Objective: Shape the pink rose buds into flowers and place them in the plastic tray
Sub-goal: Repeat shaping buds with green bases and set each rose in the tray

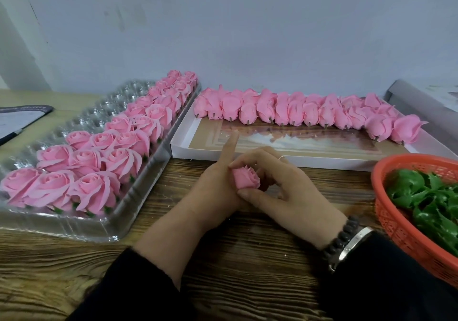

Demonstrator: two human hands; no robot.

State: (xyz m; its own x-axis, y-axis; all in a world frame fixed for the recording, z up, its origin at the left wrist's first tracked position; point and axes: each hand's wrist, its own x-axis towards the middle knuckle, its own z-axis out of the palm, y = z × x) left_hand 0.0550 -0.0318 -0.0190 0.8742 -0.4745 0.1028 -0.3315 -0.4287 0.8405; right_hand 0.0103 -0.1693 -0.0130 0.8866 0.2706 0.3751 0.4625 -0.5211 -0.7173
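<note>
I held one small pink foam rose bud (246, 178) in both hands, my left hand (218, 184) and right hand (285, 191) pinching it above the wooden counter's (247, 258) middle.

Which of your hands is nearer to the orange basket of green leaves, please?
Right. The right hand pinches the rose bud just left of the orange basket; the left hand sits beyond it, toward the plastic tray.

Both hands (250, 184) hold pink rose bud (246, 178) over table (247, 258).
</note>
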